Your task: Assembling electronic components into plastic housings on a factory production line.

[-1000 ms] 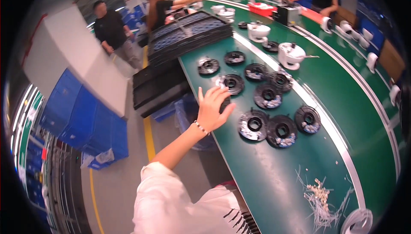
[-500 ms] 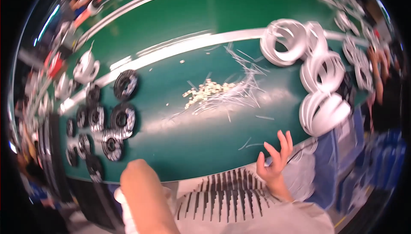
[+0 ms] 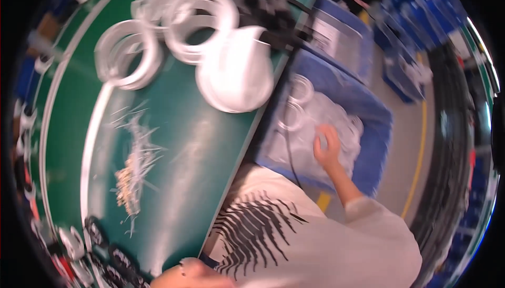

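My right hand (image 3: 327, 147) reaches over a blue bin (image 3: 380, 117) to the right of the table. Its thumb and fingers are curved and apart, with nothing visible between them. Under and beside it in the bin lie clear plastic bags (image 3: 321, 106) and white cable coils (image 3: 301, 89); whether the fingers touch them I cannot tell. At the bottom edge, by the table's near side, is my left hand (image 3: 192, 273). It is blurred and partly cut off, so its fingers do not show.
Large white coils (image 3: 236, 72) stand on the green table (image 3: 184, 151), beside dark bundled things (image 3: 258, 6). A pile of cream-coloured small pieces (image 3: 125, 185) and clear strips (image 3: 141, 151) lies nearby. Black coils (image 3: 121, 259) sit lower left. Another blue bin (image 3: 347, 30) stands farther back.
The view has swung to the right, bringing the blue bins into sight. My right hand has moved from the table's edge to over the bin. The left hand is now lower in view.
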The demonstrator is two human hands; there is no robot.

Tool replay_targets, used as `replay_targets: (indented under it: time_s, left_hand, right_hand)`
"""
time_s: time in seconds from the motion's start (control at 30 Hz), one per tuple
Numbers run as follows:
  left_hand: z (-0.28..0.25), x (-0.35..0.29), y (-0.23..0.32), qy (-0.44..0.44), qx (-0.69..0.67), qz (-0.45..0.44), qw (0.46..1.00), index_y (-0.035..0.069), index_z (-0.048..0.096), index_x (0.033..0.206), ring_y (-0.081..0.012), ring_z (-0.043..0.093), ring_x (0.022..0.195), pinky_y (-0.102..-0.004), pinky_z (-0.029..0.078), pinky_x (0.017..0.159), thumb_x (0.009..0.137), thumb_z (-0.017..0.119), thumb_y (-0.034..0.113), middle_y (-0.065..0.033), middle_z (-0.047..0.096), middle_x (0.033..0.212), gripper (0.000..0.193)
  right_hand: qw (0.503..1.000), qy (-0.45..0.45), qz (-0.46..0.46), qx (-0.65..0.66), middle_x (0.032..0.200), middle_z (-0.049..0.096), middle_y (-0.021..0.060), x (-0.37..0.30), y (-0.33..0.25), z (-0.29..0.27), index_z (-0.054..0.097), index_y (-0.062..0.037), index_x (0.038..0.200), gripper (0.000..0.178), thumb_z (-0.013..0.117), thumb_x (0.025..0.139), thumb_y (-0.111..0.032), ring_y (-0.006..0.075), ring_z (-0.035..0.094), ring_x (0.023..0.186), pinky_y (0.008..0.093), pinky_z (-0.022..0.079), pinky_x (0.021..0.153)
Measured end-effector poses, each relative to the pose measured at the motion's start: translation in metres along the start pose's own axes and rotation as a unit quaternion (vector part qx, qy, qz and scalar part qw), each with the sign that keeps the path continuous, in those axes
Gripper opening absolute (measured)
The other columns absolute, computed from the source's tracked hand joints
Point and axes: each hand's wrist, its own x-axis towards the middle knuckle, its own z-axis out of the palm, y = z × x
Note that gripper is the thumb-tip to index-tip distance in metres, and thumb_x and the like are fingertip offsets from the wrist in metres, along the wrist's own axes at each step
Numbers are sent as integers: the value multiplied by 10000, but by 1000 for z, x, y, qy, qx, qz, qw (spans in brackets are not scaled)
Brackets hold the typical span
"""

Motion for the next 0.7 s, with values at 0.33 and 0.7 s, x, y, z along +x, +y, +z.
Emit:
replay_targets:
  time_s: [0.33,0.7]
  left_hand:
    - [32,7,-12,-167,-73,-110,977,55,297,1287,-292,602,798,-461,453,777,744,474,125,-177,543,1040,575]
    - [22,0,-14,-99,-13,-157,983,-14,454,1063,-261,614,710,-386,505,706,605,518,-62,-182,595,931,465]
  right_hand:
    - [915,-394,58,-61,1034,521,192,-22,94,120,536,-5,978,427,672,618,-189,326,482,998,383,384,883]
    - [821,-501,195,-192,833,592,239,-44,114,147,586,32,817,403,686,618,-303,375,577,801,421,464,699]
